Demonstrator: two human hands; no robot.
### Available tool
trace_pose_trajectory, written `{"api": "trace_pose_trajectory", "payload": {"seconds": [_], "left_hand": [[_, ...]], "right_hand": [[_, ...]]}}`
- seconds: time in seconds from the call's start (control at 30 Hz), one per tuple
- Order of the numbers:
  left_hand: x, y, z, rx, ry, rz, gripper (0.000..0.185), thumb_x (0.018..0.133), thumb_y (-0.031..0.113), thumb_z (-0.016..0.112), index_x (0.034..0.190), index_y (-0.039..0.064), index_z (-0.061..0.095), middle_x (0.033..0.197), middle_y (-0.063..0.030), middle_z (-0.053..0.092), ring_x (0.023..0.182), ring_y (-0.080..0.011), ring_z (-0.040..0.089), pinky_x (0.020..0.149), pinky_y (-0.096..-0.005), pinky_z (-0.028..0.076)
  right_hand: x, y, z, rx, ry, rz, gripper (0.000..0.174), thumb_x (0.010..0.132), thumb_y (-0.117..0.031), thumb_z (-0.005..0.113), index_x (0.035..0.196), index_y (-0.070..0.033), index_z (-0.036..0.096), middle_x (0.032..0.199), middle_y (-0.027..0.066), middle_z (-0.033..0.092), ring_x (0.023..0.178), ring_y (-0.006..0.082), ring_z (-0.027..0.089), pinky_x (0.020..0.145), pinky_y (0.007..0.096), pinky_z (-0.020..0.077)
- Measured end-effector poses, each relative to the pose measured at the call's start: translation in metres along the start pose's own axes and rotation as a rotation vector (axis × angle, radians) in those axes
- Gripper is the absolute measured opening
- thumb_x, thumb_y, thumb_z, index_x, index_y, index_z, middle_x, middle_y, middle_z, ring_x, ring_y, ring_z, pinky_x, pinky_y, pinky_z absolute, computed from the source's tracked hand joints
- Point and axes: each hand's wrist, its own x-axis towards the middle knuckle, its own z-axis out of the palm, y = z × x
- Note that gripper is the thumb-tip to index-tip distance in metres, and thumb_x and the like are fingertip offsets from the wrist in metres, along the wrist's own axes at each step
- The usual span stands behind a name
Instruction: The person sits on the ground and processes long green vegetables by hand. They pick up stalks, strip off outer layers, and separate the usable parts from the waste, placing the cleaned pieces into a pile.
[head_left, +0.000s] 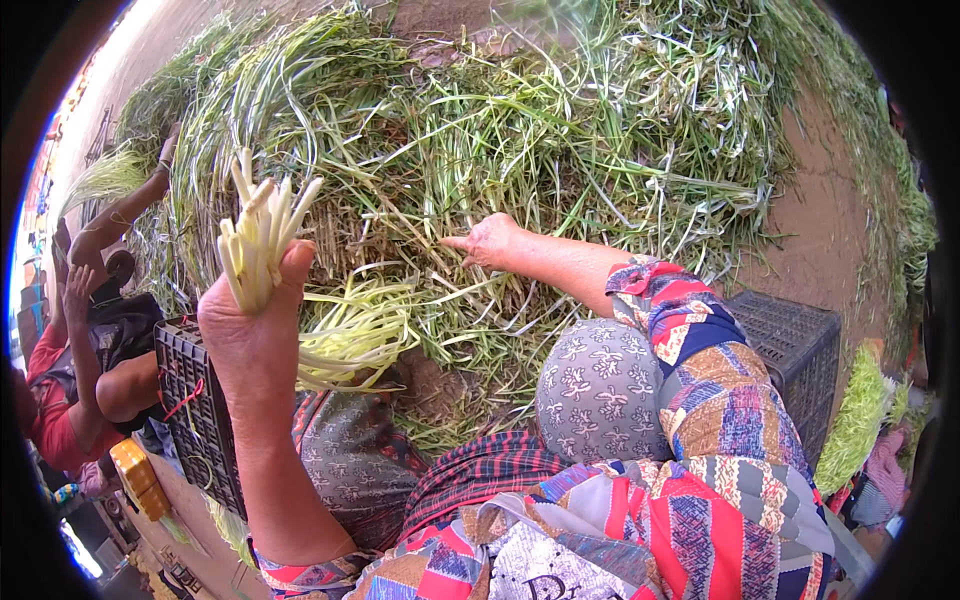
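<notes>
My left hand (251, 330) is raised and closed around a bunch of pale, leafy stalks, like garlic chives. The bunch's whitish cut-looking ends (259, 240) point up out of the fist. Its yellow-green leaves (356, 341) trail on the other side of the hand, over my left knee. My right hand (495, 241) is stretched out at the near edge of a large heap of similar green stalks (525, 157). Its index finger points left beside some loose stalks, thumb apart below; I see nothing held in it.
Black plastic crates stand at my left (196, 405) and right (795, 352). A person in a red top (67, 397) sits close on the left, arm and leg near the heap. A yellow container (139, 476) lies behind them. Trimmed light-green leaves (855, 420) lie at the right.
</notes>
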Motion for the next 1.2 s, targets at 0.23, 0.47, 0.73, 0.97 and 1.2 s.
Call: {"api": "trace_pose_trajectory", "payload": {"seconds": [0.23, 0.47, 0.73, 0.97, 1.2], "left_hand": [[-0.006, 0.005, 0.002, -0.046, -0.024, -0.043, 0.011, 0.084, 0.014, 0.070, 0.088, 0.004, 0.070, 0.067, 0.0057, 0.054, 0.060, -0.0021, 0.045, 0.054, -0.0190, 0.034], [-0.017, 0.013, 0.002, -0.057, -0.043, 0.011, 0.011, 0.084, 0.014, 0.070, 0.087, 0.003, 0.070, 0.065, 0.0064, 0.054, 0.061, -0.0024, 0.045, 0.054, -0.0196, 0.035], [-0.017, 0.020, 0.012, -0.059, -0.103, 0.009, 0.023, 0.082, 0.021, 0.072, 0.092, 0.000, 0.067, 0.063, 0.0026, 0.055, 0.061, -0.0051, 0.044, 0.056, -0.0246, 0.040], [-0.006, 0.018, 0.031, -0.057, -0.119, -0.018, 0.018, 0.082, 0.018, 0.072, 0.089, 0.002, 0.068, 0.062, 0.0020, 0.055, 0.060, -0.0051, 0.045, 0.055, -0.0251, 0.039], [0.004, 0.019, 0.042, 0.019, -0.092, -0.006, 0.021, 0.081, 0.018, 0.073, 0.095, 0.004, 0.069, 0.064, 0.0020, 0.058, 0.062, -0.0047, 0.046, 0.059, -0.0250, 0.042]], "right_hand": [[0.003, 0.010, 0.010, 0.424, 0.085, 0.315, 0.045, 0.092, -0.054, 0.044, 0.118, -0.017, 0.045, 0.092, 0.0129, 0.065, 0.093, 0.0285, 0.063, 0.077, 0.0443, 0.0484], [-0.038, 0.088, 0.087, 0.748, 0.646, 0.614, 0.021, 0.084, -0.018, 0.058, 0.105, -0.019, 0.054, 0.086, 0.0168, 0.065, 0.079, 0.0383, 0.063, 0.069, 0.0469, 0.0501], [-0.149, 0.164, 0.154, 1.082, 1.202, 1.195, 0.051, 0.074, -0.005, 0.067, 0.120, -0.017, 0.049, 0.102, 0.0144, 0.063, 0.093, 0.0278, 0.060, 0.082, 0.0366, 0.0454], [-0.211, 0.170, 0.053, 1.810, 1.447, 0.711, 0.038, 0.086, -0.005, 0.059, 0.123, 0.002, 0.053, 0.104, 0.0116, 0.063, 0.089, 0.0173, 0.061, 0.077, 0.0285, 0.0492], [-0.267, 0.142, -0.069, 1.783, 1.828, -0.010, 0.029, 0.092, -0.015, 0.057, 0.119, -0.005, 0.058, 0.096, 0.0067, 0.066, 0.068, 0.0086, 0.061, 0.054, 0.0210, 0.0521]]}}
